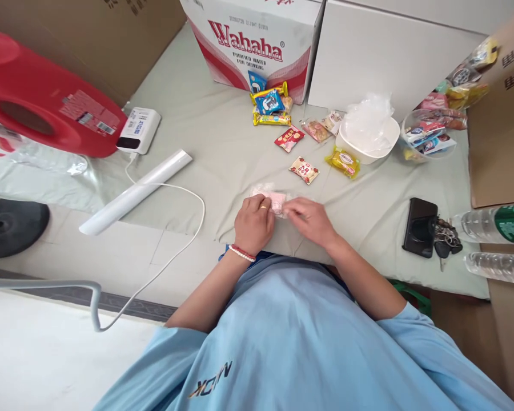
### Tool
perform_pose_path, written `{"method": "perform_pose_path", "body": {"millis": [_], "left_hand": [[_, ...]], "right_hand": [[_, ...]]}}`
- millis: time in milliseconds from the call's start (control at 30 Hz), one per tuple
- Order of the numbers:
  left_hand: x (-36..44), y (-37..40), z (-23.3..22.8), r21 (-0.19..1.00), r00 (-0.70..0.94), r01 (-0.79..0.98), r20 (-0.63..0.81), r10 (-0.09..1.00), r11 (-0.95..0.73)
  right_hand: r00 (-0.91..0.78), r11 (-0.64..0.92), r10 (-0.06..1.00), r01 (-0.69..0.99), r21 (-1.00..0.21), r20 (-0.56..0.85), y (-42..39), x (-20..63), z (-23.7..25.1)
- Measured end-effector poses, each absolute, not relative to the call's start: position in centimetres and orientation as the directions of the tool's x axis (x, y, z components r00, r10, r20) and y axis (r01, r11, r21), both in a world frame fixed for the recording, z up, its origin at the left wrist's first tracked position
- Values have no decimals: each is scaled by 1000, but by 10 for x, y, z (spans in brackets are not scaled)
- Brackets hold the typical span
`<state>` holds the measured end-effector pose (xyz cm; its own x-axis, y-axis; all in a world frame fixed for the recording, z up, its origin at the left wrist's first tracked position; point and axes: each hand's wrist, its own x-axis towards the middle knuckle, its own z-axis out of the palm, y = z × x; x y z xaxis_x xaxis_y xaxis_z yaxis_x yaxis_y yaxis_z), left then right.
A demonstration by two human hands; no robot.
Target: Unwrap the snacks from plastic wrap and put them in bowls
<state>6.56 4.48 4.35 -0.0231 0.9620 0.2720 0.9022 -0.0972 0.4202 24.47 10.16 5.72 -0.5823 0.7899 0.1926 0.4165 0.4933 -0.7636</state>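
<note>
A small clear plastic bag [263, 187] with a flat pink piece [277, 201] inside lies on the cloth-covered table close to my body. My left hand [255, 221], with a ring and a red and white bracelet, has its fingers curled over the bag's left part. At the bag's right edge, the thumb and fingers of my right hand [310, 220] are pinched together on the plastic. The hands partly cover the bag. Just beyond it lie a cream snack packet [304, 170] and a red snack packet [289, 138].
A white bowl [368, 149] holds a clear bag, with a yellow-wrapped snack [342, 162] beside it. Several wrapped snacks [270, 103] pile against the Wahaha box [257, 45]. A phone [420, 227], keys [448, 237] and bottles [480, 224] are right; a white roll [136, 193] and cable [203, 211] left.
</note>
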Motion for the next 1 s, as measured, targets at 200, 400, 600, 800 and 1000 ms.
{"method": "perform_pose_path", "body": {"millis": [200, 400, 600, 800, 1000], "left_hand": [[73, 37, 39, 265, 24, 961, 222, 975, -84], [64, 28, 28, 237, 91, 960, 247, 965, -151], [61, 25, 21, 236, 163, 947, 226, 960, -216], [35, 28, 37, 480, 180, 822, 292, 939, -306], [8, 44, 39, 612, -191, 790, 184, 964, 39]], "right_hand": [[-205, 160, 978, 857, -490, -39, 119, 263, 54], [-311, 220, 943, 853, -473, -121, 112, 260, 69], [-346, 230, 916, 869, -438, -205, 119, 213, 111], [-398, 292, 863, 895, -336, -311, 119, 157, 97], [-471, 352, 875, 776, -523, -110, 104, 172, 71]]}}
